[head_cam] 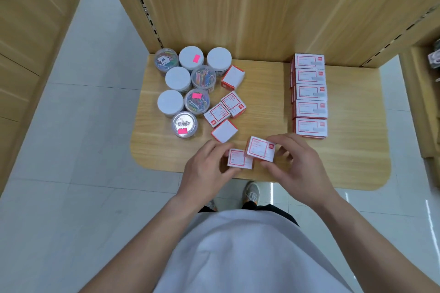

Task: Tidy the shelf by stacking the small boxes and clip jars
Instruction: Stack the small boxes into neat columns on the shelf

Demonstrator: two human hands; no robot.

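Observation:
Near the front edge of the wooden shelf (pixel 345 164), my left hand (pixel 204 169) grips a small red-and-white box (pixel 238 159). My right hand (pixel 297 164) holds a second small box (pixel 260 149), which overlaps the first one's right side, slightly higher. Several loose small boxes (pixel 225 112) lie scattered in the shelf's middle. A neat row of stacked boxes (pixel 310 95) runs along the right. Several round clip jars (pixel 183 88), some with white lids and some showing coloured clips, cluster at the left.
The wooden back panel (pixel 238 7) rises behind the shelf. Pale floor tiles (pixel 71 150) surround it, and my shoe (pixel 251 194) shows below the front edge. Another wooden unit (pixel 423 102) stands at the far right.

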